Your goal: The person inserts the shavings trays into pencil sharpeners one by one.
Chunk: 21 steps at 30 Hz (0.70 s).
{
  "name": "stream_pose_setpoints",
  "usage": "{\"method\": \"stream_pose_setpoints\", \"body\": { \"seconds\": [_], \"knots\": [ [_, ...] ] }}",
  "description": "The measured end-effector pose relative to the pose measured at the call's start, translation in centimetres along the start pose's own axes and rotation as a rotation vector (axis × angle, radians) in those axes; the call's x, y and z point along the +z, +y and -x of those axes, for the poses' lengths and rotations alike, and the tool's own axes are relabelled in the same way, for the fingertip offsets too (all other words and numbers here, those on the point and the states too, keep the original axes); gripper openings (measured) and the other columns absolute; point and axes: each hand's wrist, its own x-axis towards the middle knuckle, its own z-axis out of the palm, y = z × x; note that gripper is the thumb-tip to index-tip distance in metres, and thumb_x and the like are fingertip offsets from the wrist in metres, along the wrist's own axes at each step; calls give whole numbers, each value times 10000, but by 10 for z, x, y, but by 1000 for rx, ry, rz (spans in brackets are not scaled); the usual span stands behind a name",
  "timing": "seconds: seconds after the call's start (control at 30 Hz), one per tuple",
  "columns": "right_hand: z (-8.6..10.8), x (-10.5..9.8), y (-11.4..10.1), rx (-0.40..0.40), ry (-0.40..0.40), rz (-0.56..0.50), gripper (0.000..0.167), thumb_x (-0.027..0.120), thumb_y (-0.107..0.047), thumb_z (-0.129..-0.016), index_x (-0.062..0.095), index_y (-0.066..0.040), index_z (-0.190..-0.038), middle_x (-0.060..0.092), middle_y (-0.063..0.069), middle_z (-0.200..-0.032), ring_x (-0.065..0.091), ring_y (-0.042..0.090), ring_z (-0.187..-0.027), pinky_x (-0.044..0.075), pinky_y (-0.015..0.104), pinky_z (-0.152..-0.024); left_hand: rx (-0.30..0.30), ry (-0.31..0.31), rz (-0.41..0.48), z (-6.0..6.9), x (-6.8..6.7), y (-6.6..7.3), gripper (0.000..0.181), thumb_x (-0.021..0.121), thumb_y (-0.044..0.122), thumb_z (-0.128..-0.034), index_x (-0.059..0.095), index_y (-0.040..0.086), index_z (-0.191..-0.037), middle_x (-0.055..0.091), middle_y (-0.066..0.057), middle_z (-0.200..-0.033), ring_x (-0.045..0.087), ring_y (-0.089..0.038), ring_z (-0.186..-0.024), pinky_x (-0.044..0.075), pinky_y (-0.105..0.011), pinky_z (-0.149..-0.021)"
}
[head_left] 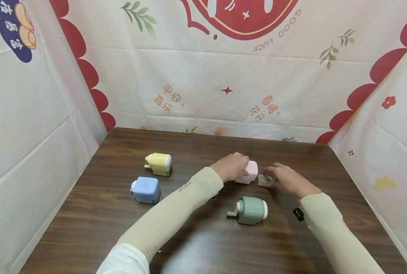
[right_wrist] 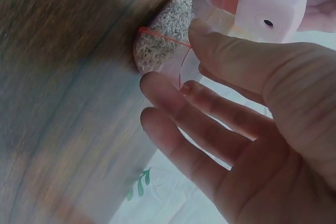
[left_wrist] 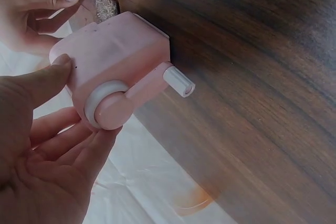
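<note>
My left hand (head_left: 231, 166) grips a pink crank pencil sharpener (left_wrist: 118, 51), its thumb on one side and fingers under the white-ringed crank end. The sharpener's crank arm ends in a white knob (left_wrist: 179, 81). At the opposite end is a clear shavings drawer (right_wrist: 165, 38) with a red line along it, holding pale grey shavings. Whether the drawer is fully out of the body, I cannot tell. My right hand (head_left: 288, 179) pinches the drawer's wall between thumb and fingers, its other fingers spread loosely.
A green crank sharpener (head_left: 252, 210) lies nearer on the brown wooden table (head_left: 196, 243). Over to the left are a yellow sharpener (head_left: 161, 164) and a blue one (head_left: 146, 190). Printed white cloth (head_left: 203, 72) hangs behind and at both sides.
</note>
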Motion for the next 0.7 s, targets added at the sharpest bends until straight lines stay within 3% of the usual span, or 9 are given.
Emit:
{"method": "stream_pose_setpoints", "body": {
  "seconds": [0.23, 0.53, 0.7],
  "knots": [
    [-1, -2, 0, -25, -9, 0, 488, 865, 10, -871, 701, 73, -1326, 700, 279, -1270, 692, 461, -1158, 597, 604, -961, -10, -2, 1, 1, 0, 0, 381, 702, 282, -1070, 677, 33, -1357, 749, -98, -1247, 712, -138, -1027, 588, -230, -829],
    [-8, -1, -2, 54, -30, 11, 493, 857, -73, -902, 690, 34, -1353, 702, 238, -1259, 704, 376, -1078, 606, 592, -936, -35, -9, 28, 0, -1, 1, 376, 709, 290, -1066, 682, 37, -1343, 752, -90, -1229, 687, -134, -1003, 571, -238, -803],
    [-12, -2, -5, 50, -4, 5, 477, 850, -87, -899, 697, 33, -1334, 699, 243, -1265, 701, 384, -1076, 596, 603, -937, -39, -15, 28, 0, -1, 2, 392, 705, 291, -1068, 671, 39, -1366, 748, -92, -1250, 699, -135, -1022, 577, -235, -810]
  ]
}}
